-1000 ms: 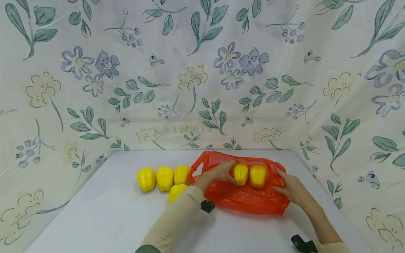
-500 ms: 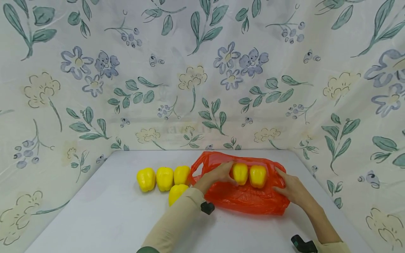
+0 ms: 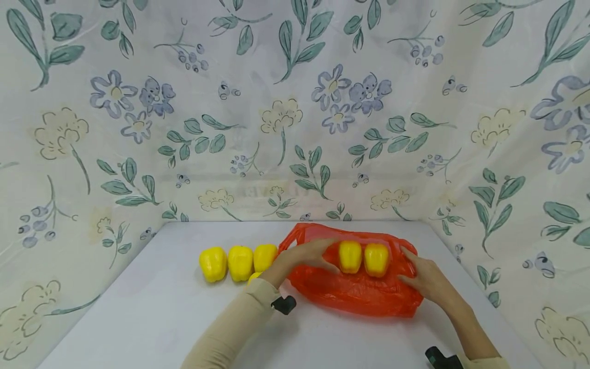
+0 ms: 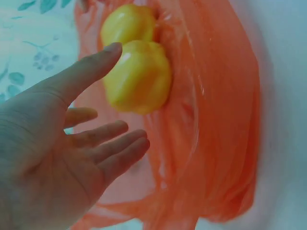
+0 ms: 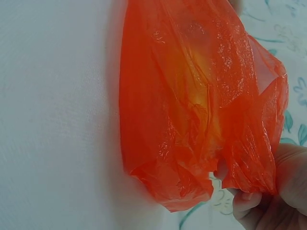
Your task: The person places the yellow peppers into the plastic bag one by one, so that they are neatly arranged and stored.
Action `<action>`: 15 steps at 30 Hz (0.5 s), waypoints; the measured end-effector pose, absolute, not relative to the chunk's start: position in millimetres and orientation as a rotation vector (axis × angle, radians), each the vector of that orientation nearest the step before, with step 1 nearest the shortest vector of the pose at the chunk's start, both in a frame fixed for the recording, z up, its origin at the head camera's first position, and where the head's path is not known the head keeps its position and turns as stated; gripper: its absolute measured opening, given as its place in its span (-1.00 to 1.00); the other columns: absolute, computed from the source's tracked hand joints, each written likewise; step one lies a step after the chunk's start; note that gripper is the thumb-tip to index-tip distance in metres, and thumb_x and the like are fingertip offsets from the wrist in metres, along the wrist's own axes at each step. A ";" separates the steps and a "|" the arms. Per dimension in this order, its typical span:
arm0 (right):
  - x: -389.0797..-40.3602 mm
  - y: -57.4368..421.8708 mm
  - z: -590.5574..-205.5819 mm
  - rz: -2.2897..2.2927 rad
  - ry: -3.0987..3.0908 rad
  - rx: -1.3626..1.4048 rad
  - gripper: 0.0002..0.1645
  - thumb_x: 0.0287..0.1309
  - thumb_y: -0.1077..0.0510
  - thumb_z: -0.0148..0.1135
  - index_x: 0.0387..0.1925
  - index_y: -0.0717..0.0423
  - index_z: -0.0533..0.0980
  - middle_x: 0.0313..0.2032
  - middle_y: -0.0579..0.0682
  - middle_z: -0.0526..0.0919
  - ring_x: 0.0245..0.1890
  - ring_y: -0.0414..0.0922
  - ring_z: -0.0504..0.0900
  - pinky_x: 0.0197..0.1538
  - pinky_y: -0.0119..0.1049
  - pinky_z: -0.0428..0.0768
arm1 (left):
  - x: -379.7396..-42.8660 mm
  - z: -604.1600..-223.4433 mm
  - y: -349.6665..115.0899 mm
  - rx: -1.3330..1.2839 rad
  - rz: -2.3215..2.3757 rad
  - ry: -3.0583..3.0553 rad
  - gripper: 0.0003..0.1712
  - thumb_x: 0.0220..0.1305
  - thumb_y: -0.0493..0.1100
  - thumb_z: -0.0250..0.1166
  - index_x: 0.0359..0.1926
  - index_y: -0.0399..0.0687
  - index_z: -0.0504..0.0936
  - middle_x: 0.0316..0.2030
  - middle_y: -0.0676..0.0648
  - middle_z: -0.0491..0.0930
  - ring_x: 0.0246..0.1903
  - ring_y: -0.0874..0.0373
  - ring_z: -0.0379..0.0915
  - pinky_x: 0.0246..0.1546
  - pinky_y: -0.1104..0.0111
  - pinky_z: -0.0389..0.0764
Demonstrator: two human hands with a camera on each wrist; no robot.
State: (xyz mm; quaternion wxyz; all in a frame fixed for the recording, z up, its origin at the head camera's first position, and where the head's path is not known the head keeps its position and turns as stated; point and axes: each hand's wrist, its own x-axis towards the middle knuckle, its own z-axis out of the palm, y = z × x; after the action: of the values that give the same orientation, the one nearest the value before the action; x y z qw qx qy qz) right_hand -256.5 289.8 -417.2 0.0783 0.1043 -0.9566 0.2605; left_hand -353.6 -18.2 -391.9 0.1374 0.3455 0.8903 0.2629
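My right hand is pinching the edge of the red bag, left hand free, fingers spread beside 2 yellow peppers inside; I'd say 2 in, 4 loose peppers remaining on the counter

Table: I see a white top in my head view.
Peppers: I count four yellow ones directly on it, three in a row, one in front, mostly hidden.
Bag: red plastic, lying to their right.
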 end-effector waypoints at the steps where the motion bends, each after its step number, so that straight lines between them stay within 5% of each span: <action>1: -256.6 289.9 -417.1 0.779 -2.863 0.314 -0.05 0.08 0.19 0.41 0.41 0.36 0.16 0.13 0.44 0.51 -0.04 0.21 0.58 -0.15 -0.08 0.74 | -351.5 -388.9 -22.9 1.019 0.762 2.571 -0.04 0.10 0.11 0.46 0.47 0.27 0.18 0.41 0.08 0.30 0.40 0.02 0.19 0.28 0.01 0.47; 7: -259.1 290.3 -416.1 0.760 -2.869 0.320 -0.04 0.07 0.19 0.42 0.41 0.36 0.16 0.13 0.45 0.51 -0.06 0.20 0.58 -0.15 -0.07 0.74 | -336.3 -371.9 -53.2 1.115 0.758 2.639 -0.02 0.15 0.21 0.38 0.50 0.18 0.13 0.42 0.02 0.29 0.37 0.02 0.27 0.23 0.09 0.53; 15: -258.3 289.6 -414.7 0.775 -2.910 0.288 -0.04 0.07 0.18 0.43 0.41 0.37 0.16 0.11 0.43 0.53 -0.09 0.15 0.59 -0.13 -0.07 0.73 | -307.8 -360.9 -101.4 1.069 0.878 2.717 -0.06 0.15 0.20 0.39 0.48 0.43 0.12 0.35 0.10 0.36 0.30 0.08 0.32 0.12 0.09 0.61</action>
State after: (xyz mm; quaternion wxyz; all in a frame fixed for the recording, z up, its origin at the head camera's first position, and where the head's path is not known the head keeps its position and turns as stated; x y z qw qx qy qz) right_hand -258.3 289.6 -414.7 0.0582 0.0952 -0.9603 0.2556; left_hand -307.8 -101.4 -360.9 0.0462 0.3502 0.8902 0.2877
